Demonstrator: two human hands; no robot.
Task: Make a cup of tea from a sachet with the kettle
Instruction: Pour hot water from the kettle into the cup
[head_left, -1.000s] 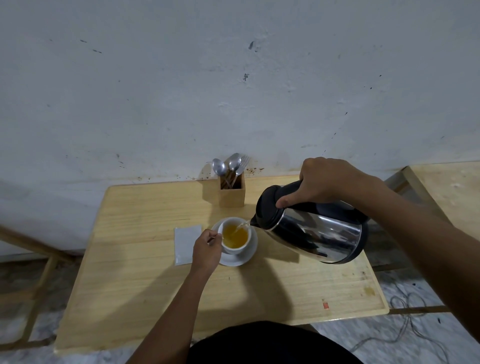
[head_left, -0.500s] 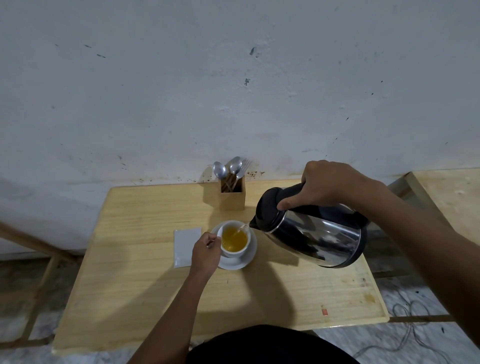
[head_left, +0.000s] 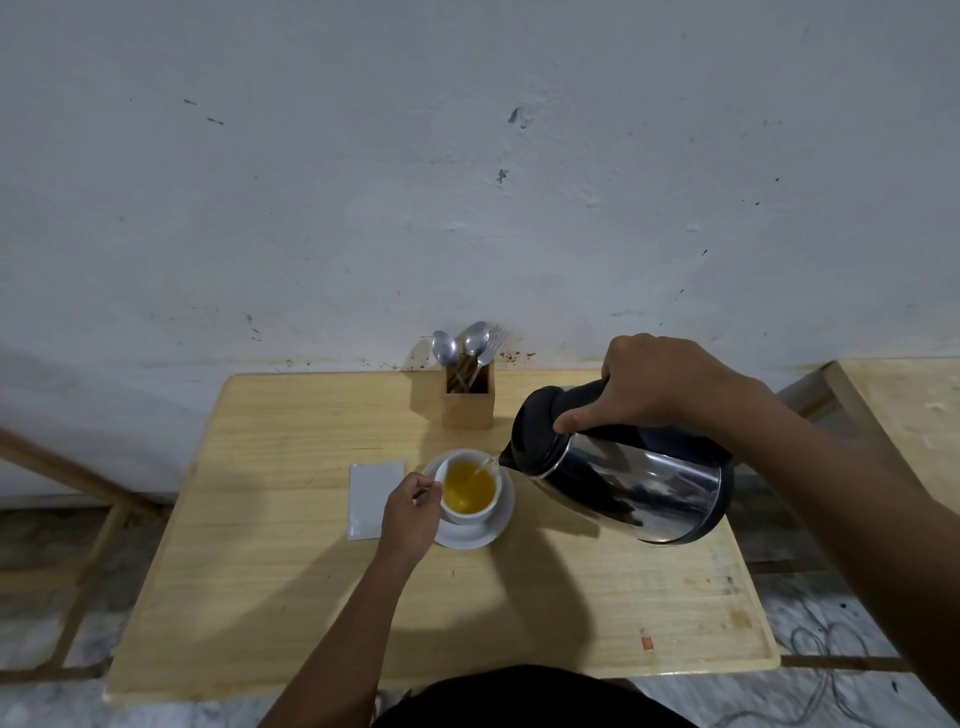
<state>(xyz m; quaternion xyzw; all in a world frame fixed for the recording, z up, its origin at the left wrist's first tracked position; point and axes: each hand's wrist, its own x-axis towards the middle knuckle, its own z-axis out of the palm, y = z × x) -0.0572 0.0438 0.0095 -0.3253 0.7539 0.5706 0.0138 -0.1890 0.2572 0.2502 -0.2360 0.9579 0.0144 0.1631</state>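
A: Fingers of the right hand (head_left: 657, 382) are wrapped tight round the black handle of the kettle (head_left: 631, 480), thumb pressed on the lid, the body tipped left so a thin stream falls from its spout into the cup (head_left: 469, 488).

B: And the other hand?

A: The left hand (head_left: 410, 512) is pinched on something thin at the cup's left rim. Handle, tag or spoon, I cannot tell. The cup sits on its saucer (head_left: 497, 527) mid-table, the white sachet (head_left: 373, 499) flat just left of it.

B: How would you say the kettle handles?

A: Heavy with water, I'd judge, and the steel wall hot and slick, so the handle is the only sane place to grip. The cup is light and breakable, with hot amber liquid well up inside; steadying it at the rim makes sense.

B: Anything different from a second ago?

A: Little. The pour carries on, both grips the same, and the kettle's base looks a touch higher. The spoon holder (head_left: 467, 402) at the far edge hasn't moved.
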